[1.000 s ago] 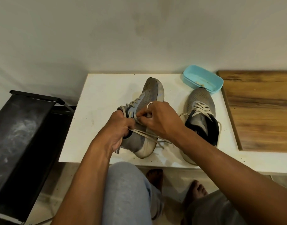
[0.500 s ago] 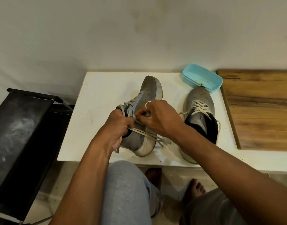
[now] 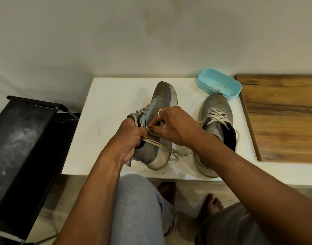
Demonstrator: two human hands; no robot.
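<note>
A grey sneaker [image 3: 163, 96] lies tilted on its side on the white table [image 3: 107, 110], toe pointing away from me. My left hand [image 3: 130, 140] grips its collar near the heel. Over the tongue, my right hand [image 3: 173, 128] pinches the pale shoelace [image 3: 162, 146], whose loose ends trail across the heel toward me. A second grey sneaker [image 3: 216, 110] stands upright to the right, laced, partly hidden by my right forearm.
A light blue plastic tray [image 3: 220, 82] sits at the table's back right. A wooden board [image 3: 282, 117] covers the surface further right. A black rack [image 3: 24, 147] stands to the left. My knees and bare feet are below the table's front edge.
Both hands stay on the left sneaker. The right hand's fingers have shifted slightly on the lace near the tongue; the shoe has barely moved.
</note>
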